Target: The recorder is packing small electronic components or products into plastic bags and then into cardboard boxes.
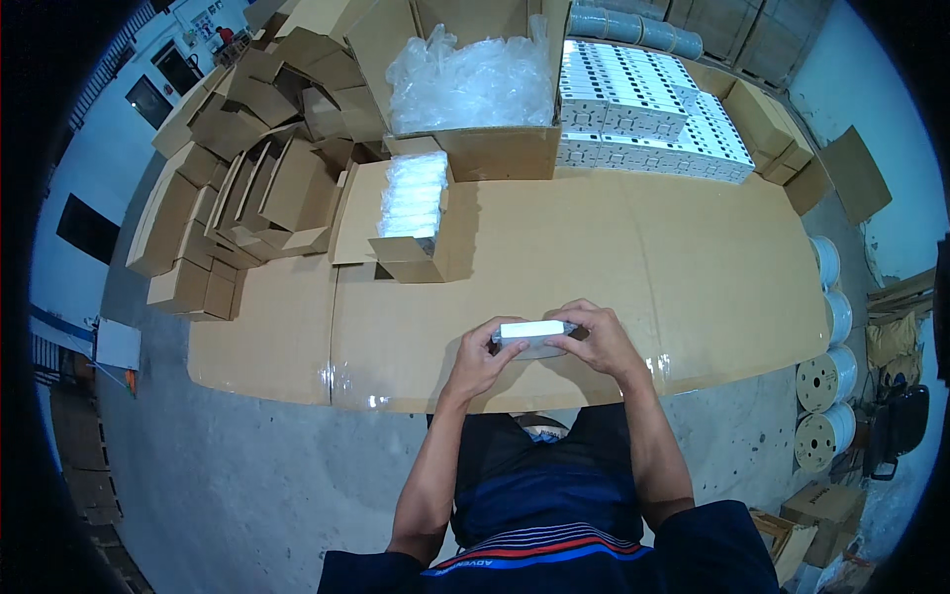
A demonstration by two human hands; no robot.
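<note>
I hold a small white oblong box [531, 332] with both hands just above the near edge of the cardboard-covered table [693, 267]. My left hand [480, 358] grips its left end. The right end is under the fingers of my right hand [599, 342]. Beyond it, an open small carton [414, 233] holds a row of plastic-wrapped white items [414, 198].
A large open carton [495, 148] full of clear plastic bags stands at the back. Stacked white boxes [643, 109] fill the back right. Several folded brown cartons [247, 168] pile at the left. Cable spools [829, 396] sit on the floor at right.
</note>
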